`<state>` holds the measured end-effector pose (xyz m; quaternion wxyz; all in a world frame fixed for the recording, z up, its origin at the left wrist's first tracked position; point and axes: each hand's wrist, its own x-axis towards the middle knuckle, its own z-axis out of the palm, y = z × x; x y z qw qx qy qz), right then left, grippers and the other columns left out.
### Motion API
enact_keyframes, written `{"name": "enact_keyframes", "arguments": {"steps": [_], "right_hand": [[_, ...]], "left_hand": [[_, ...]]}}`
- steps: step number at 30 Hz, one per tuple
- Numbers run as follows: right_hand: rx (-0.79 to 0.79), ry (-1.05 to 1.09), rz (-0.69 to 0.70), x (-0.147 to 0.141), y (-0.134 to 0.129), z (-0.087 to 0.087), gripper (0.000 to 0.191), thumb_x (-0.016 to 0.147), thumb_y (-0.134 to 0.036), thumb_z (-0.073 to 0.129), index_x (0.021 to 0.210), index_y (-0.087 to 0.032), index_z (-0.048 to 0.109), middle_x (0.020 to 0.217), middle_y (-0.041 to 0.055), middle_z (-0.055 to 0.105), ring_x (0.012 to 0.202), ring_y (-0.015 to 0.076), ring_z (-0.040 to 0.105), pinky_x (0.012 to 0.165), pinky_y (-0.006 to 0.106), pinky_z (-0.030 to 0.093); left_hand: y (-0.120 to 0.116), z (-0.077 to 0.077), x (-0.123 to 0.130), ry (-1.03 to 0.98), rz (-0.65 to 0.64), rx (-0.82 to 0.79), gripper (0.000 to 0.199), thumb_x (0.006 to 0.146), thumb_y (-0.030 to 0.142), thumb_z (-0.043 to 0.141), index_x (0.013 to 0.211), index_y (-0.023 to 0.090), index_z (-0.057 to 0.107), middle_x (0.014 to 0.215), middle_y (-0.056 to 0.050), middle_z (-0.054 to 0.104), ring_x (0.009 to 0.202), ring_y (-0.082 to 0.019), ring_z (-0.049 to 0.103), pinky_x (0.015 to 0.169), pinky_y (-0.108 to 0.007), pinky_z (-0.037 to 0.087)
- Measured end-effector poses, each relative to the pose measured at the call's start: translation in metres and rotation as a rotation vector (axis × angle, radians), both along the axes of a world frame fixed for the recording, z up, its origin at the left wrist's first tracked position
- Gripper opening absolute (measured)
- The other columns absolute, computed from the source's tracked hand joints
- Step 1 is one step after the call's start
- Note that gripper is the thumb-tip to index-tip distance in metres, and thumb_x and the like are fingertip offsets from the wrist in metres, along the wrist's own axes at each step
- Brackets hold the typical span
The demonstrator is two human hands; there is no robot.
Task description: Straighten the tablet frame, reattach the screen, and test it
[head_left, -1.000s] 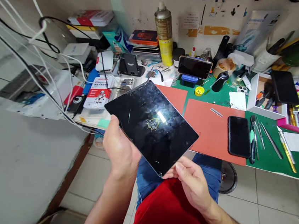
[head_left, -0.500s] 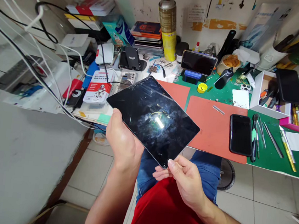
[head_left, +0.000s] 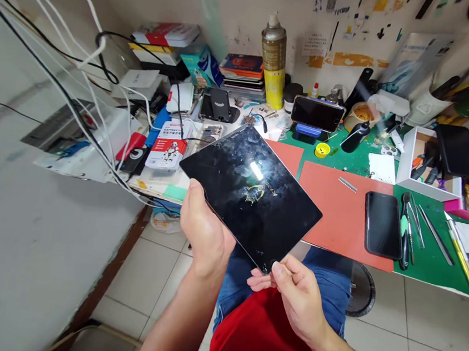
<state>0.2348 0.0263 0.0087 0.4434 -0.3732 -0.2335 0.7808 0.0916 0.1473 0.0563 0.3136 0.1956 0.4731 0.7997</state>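
Note:
A tablet (head_left: 249, 194) with a dark, smudged screen is held tilted above my lap, its far corner over the workbench edge. Bright light reflects off the glass, and the surface near its lower corner looks marked. My left hand (head_left: 206, 223) grips the left edge, thumb at the rim and the other fingers hidden underneath. At the corner nearest me, my right hand (head_left: 292, 287) pinches the tablet, thumb on top by the round button and fingers below.
On the bench lie orange mats (head_left: 335, 208), a phone (head_left: 383, 224), tweezers (head_left: 436, 236) and a gold-handled knife (head_left: 461, 252). A second phone (head_left: 317, 114) rests on a blue stand. Behind stands a yellow spray can (head_left: 275, 62). White cables (head_left: 93, 121) hang at the left.
The camera view has shifted, so the bench, hands and tablet all appear slightly lower and further right. Reflections on the screen have moved. Both hands keep their hold on the tablet.

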Motion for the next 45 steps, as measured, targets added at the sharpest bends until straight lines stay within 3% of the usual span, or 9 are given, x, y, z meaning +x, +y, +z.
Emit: {"name": "enact_keyframes", "arguments": {"steps": [4,17,24,27,30,33,36,40,45], "right_hand": [[-0.003,-0.065,0.014,0.0,-0.001,0.0,0.038,0.093,-0.053,0.084,0.094,-0.018,0.071,0.095,0.0149,0.086,0.088,0.0304,0.085,0.084,0.044,0.068],[0.075,-0.114,0.052,0.002,-0.006,-0.025,0.046,0.093,-0.061,0.078,0.109,-0.018,0.081,0.101,0.0178,0.085,0.096,0.0354,0.084,0.088,0.049,0.068],[0.233,-0.525,-0.121,0.036,0.019,-0.042,0.049,0.083,-0.064,0.085,0.108,-0.022,0.085,0.101,0.0163,0.086,0.085,0.0365,0.084,0.08,0.046,0.072],[0.445,-0.774,-0.277,0.049,0.041,-0.014,0.041,0.086,-0.06,0.084,0.106,-0.025,0.086,0.1,0.0134,0.086,0.085,0.0363,0.083,0.075,0.043,0.072],[0.762,-0.926,-0.438,0.049,0.063,0.037,0.021,0.094,-0.04,0.079,0.111,-0.03,0.085,0.114,0.0105,0.084,0.099,0.0351,0.081,0.088,0.046,0.069],[1.115,-0.976,-0.505,0.039,0.091,0.091,0.033,0.095,-0.023,0.077,0.126,-0.033,0.081,0.119,0.0077,0.083,0.107,0.0332,0.079,0.097,0.049,0.065],[1.293,-0.99,-0.49,0.028,0.12,0.125,0.036,0.098,-0.024,0.076,0.133,-0.03,0.078,0.131,0.01,0.08,0.123,0.0345,0.072,0.107,0.055,0.059],[1.357,-0.948,-0.372,0.022,0.146,0.14,0.028,0.102,-0.027,0.073,0.129,-0.031,0.079,0.129,0.0068,0.081,0.128,0.0316,0.067,0.11,0.055,0.056],[1.385,-0.928,-0.352,0.022,0.15,0.141,0.015,0.104,-0.022,0.071,0.113,-0.029,0.081,0.105,0.0022,0.085,0.111,0.0264,0.07,0.099,0.046,0.057]], "left_hand": [[-0.002,0.0,0.001,0.012,-0.023,0.027,0.029,0.105,0.035,0.064,0.122,0.017,0.079,0.13,-0.008,0.08,0.133,-0.024,0.069,0.12,-0.04,0.051],[-0.011,-0.001,-0.003,0.018,0.005,-0.018,0.035,0.102,0.048,0.069,0.125,0.023,0.079,0.137,-0.008,0.078,0.141,-0.026,0.065,0.125,-0.044,0.046],[-0.003,-0.026,-0.029,0.484,0.14,-0.104,0.045,0.101,0.059,0.066,0.129,0.025,0.076,0.136,-0.01,0.077,0.135,-0.027,0.068,0.124,-0.041,0.046],[0.004,-0.029,-0.035,0.597,0.06,-0.054,0.042,0.098,0.058,0.07,0.123,0.025,0.079,0.129,-0.012,0.08,0.127,-0.029,0.072,0.118,-0.039,0.051],[0.006,-0.029,-0.035,0.737,-0.102,-0.004,0.035,0.102,0.051,0.067,0.123,0.027,0.08,0.125,-0.012,0.081,0.118,-0.029,0.075,0.107,-0.038,0.058],[0.004,-0.026,-0.033,0.84,-0.222,0.04,0.033,0.104,0.045,0.063,0.126,0.027,0.079,0.118,-0.011,0.083,0.106,-0.028,0.079,0.096,-0.037,0.061],[0.0,-0.02,-0.032,0.955,-0.278,0.086,0.034,0.106,0.041,0.059,0.132,0.026,0.075,0.118,-0.012,0.083,0.103,-0.027,0.08,0.09,-0.035,0.062],[-0.002,-0.008,-0.033,1.204,-0.356,0.137,0.037,0.111,0.034,0.046,0.139,0.025,0.069,0.128,-0.012,0.081,0.112,-0.026,0.079,0.097,-0.036,0.062],[-0.001,-0.005,-0.035,1.319,-0.401,0.065,0.044,0.113,0.037,0.038,0.137,0.021,0.072,0.132,-0.014,0.079,0.113,-0.026,0.079,0.099,-0.037,0.062]]}}
